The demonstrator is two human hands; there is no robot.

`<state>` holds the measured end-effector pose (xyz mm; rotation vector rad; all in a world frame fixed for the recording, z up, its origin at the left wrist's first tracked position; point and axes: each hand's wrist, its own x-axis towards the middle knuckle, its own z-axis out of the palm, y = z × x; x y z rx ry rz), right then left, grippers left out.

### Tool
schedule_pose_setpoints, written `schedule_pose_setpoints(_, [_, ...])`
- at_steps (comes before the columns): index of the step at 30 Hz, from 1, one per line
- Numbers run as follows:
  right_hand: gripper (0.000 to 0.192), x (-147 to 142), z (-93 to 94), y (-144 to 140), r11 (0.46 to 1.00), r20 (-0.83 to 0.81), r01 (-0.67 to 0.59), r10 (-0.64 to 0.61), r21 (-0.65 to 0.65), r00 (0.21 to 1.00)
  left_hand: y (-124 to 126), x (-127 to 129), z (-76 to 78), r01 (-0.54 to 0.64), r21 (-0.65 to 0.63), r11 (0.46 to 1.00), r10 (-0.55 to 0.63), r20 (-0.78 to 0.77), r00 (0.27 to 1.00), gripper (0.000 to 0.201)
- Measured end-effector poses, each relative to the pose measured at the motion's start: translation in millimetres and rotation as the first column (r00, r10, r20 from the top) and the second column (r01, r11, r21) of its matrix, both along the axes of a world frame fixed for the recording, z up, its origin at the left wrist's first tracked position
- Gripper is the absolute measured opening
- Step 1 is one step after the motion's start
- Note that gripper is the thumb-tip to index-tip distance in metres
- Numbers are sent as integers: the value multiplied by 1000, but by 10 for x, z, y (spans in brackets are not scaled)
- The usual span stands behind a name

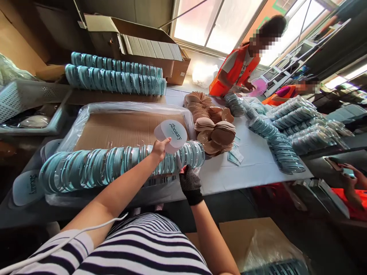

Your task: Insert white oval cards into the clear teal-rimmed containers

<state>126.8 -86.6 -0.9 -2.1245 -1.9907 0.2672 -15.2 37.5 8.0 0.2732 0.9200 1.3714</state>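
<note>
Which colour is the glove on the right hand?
Black with small pale dots; the glove shows best in the head view.

Teal packs [120, 164] in row; pale blue card [171, 134] with dark lettering; black dotted glove [190, 184]; tan pads [215, 131]; white tabletop [258, 164]; navy-white striped shirt [143, 248]; orange vest [233, 72] far.

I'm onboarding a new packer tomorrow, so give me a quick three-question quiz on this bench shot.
1. True or false: the left hand holds a heart-shaped card.
2. The right hand wears: A) no glove B) a dark dotted glove C) a white mitten.
3. What does the right hand touch?

Key:
1. True.
2. B.
3. The near end of the long row of teal-rimmed clear cases lying on the plastic-lined carton.
</note>
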Motion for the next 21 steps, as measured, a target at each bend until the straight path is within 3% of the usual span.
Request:
schedule_pose_setpoints(3, [29,58,-157,52,996,11,7,-8,85,1000,4,3,-16,14,4,1000,-14,-4,1000,37])
schedule_pose_setpoints(7, [31,41,-325,249,994,88,26,-35,105,996,11,-2,-37,38,18,999,-38,-8,999,46])
schedule_pose_setpoints(11, [33,-14,-372,277,998,78,-37,33,48,996,14,-7,-55,42,16,999,-41,-12,999,48])
schedule_pose_setpoints(15, [32,-59,-318,253,998,57,16,-12,-59,998,13,-15,-53,45,26,999,-44,-32,999,52])
schedule_pose_setpoints(18, [23,-28,-308,250,984,-204,-7,-30,-180,979,3,-21,-48,46,10,999,-45,-52,998,53])
schedule_pose_setpoints(21, [27,28,-333,237,936,-576,-148,-68,-320,814,1,-5,-57,28,31,999,-26,-67,997,54])
